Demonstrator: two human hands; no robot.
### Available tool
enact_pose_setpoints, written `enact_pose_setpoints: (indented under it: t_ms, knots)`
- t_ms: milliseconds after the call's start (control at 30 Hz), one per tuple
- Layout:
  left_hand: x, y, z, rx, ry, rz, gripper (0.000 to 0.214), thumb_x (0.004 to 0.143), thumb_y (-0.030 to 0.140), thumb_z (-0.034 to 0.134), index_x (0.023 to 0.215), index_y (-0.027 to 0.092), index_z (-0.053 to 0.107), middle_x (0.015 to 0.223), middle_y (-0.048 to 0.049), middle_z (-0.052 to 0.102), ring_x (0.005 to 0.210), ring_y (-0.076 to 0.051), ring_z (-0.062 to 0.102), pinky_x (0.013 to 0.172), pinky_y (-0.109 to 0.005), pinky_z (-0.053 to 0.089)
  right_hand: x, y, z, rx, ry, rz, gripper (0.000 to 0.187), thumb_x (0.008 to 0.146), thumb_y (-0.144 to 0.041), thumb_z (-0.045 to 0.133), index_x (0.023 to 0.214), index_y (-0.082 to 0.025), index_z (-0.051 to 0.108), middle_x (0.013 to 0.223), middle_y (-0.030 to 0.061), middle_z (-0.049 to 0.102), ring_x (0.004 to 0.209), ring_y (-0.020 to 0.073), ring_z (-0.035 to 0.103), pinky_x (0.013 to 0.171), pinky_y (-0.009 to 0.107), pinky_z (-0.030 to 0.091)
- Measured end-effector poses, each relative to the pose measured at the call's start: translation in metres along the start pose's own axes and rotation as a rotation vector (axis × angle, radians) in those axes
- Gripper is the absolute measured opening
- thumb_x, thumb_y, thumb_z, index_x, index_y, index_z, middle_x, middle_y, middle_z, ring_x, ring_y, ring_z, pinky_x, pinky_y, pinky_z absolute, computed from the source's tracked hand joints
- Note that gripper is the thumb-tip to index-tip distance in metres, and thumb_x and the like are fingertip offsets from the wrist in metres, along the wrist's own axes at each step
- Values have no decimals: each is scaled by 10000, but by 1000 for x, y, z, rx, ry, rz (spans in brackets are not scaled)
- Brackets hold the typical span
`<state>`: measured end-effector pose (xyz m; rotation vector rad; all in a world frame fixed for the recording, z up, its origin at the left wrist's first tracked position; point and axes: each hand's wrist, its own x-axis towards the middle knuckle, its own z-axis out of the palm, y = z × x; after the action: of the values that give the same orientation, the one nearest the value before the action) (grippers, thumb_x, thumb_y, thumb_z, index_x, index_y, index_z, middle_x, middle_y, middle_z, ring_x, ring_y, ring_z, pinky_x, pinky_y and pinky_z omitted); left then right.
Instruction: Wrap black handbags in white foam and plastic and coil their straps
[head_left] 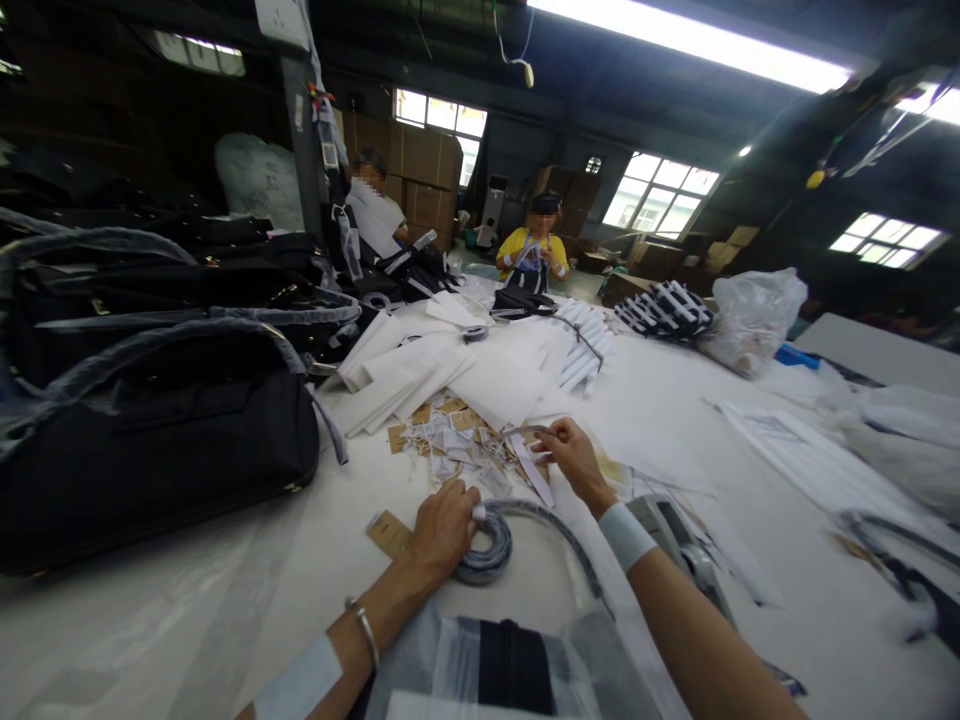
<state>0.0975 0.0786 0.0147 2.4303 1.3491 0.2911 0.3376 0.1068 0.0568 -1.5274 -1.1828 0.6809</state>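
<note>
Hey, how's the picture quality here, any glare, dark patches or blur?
In the head view, the ceiling light and windows glare white against a dark background; in the head view, the black bag at left loses detail; also in the head view, the dark item at lower right looks smeared, while the left hand and right hand are clearer.

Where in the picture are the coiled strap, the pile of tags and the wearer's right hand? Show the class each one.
Coiled strap (500, 555): head view, right side of the ring.
Pile of tags (459, 442): head view, middle.
Right hand (576, 460): head view, back of hand.
</note>
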Motion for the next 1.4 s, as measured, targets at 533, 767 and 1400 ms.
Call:
enact_pose_setpoints:
  t_ms: [533, 767, 1400]
  knots:
    - [-1, -5, -16, -11, 39, -54, 219, 860, 185, 553, 1068, 252, 575, 1137, -28, 598, 999, -199, 618, 821, -295, 458, -122, -47, 21, 44, -193, -288, 209, 756, -326, 799, 860, -216, 654, 837, 39, 732, 783, 199, 716, 746, 327, 622]
    - [-3, -12, -18, -6, 58, -56, 153, 893, 238, 548, 1044, 254, 571, 1100, -19, 596, 976, -186, 618, 810, -282, 462, -155, -27, 23, -72, -451, -207, 158, 948, -365, 560, 881, -223, 571, 909, 56, 747, 753, 192, 724, 642, 300, 604]
    - [-12, 0, -22, -42, 69, 20, 167, 889, 141, 514, 1021, 234, 556, 1115, -35, 571, 1021, -194, 594, 842, -290, 477, -136, -18, 55, -458, -337, -673, 233, 872, -61, 508, 896, -226, 670, 824, 29, 716, 732, 180, 672, 675, 284, 547]
